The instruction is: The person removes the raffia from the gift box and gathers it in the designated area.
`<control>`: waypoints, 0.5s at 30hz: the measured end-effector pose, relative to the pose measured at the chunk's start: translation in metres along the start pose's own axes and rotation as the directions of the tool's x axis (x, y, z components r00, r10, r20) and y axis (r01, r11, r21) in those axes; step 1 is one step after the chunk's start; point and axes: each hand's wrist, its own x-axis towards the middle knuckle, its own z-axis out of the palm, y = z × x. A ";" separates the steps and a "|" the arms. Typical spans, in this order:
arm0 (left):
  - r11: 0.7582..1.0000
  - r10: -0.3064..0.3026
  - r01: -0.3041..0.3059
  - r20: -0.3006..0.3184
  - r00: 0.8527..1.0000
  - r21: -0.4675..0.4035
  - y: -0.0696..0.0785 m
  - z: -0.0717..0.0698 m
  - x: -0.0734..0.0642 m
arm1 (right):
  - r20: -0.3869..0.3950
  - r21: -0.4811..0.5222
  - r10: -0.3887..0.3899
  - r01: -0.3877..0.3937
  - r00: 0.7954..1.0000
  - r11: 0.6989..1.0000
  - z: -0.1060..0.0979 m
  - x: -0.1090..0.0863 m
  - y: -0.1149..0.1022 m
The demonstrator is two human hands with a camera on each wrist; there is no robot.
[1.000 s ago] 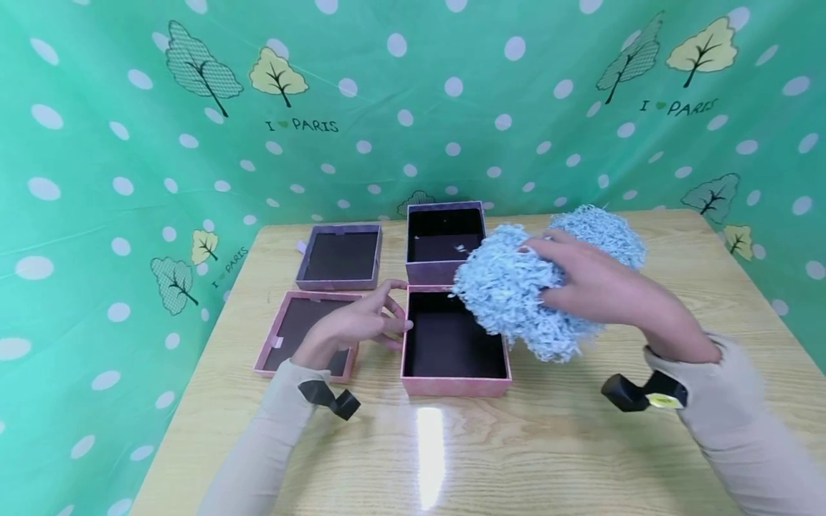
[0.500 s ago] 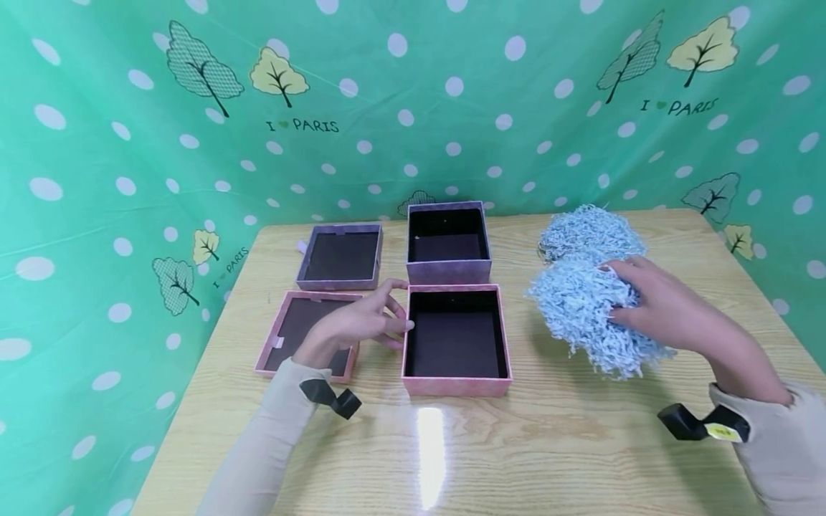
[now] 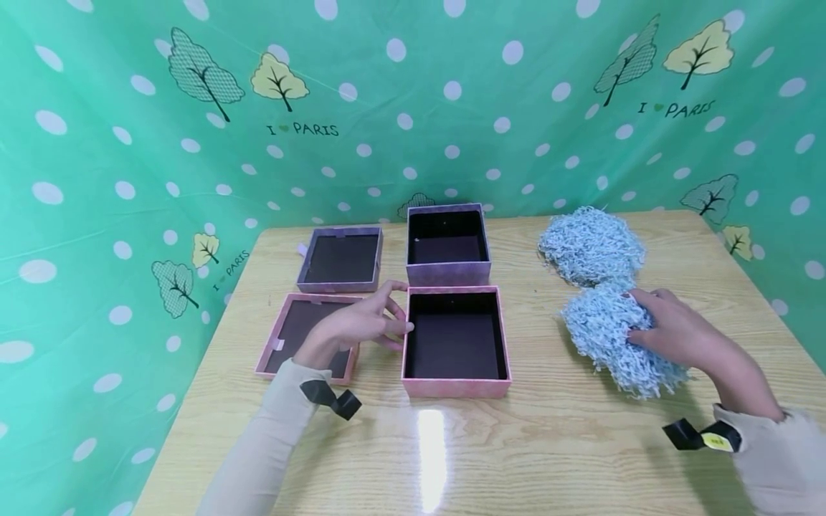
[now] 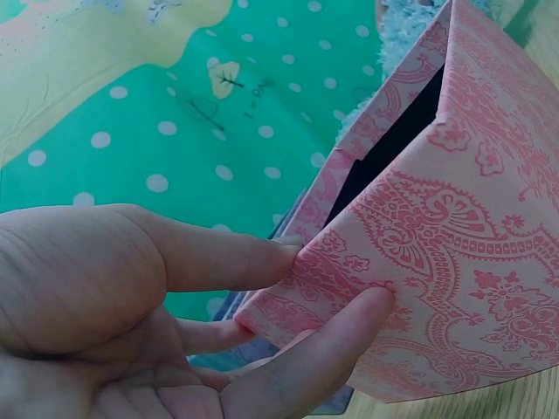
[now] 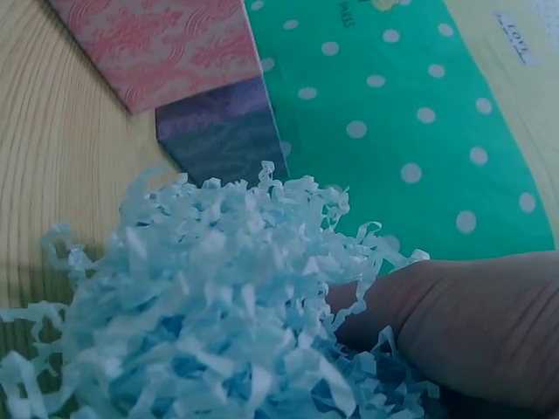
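Observation:
My left hand (image 3: 364, 321) touches the left side of a pink patterned box (image 3: 457, 388), whose black inside faces up. In the left wrist view, the thumb (image 4: 236, 260) lies at the box's edge and a finger (image 4: 323, 353) rests against its outer wall. To the right, my right hand (image 3: 677, 331) grips a bundle of light blue shredded paper (image 3: 616, 340), thumb and fingers sunk into the strands. A second heap of blue shredded paper (image 3: 590, 244) lies just behind it, overlapping it in the head view. The right wrist view shows the gripped paper (image 5: 218, 297) close up.
A purple box (image 3: 448, 274) with a dark inside stands behind the pink one. At the left lie a purple lid (image 3: 342, 285) and a pink lid (image 3: 274, 326), dark insides up. A green dotted curtain (image 3: 413, 107) borders the wooden table (image 3: 535, 444).
My right hand has carried the blue shredded paper right and toward me, away from over the pink box, down near the table. My left hand has stayed at the box.

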 end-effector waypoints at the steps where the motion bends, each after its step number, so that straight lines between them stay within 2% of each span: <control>1: 1.000 0.000 0.000 0.001 1.000 0.003 0.000 0.000 0.000 | 0.008 0.000 0.005 -0.005 1.000 1.000 0.001 0.000 0.003; 15: 1.000 -0.022 0.022 -0.017 1.000 0.009 0.000 0.000 0.001 | 0.100 -0.036 0.112 -0.109 0.989 0.993 0.010 0.006 0.031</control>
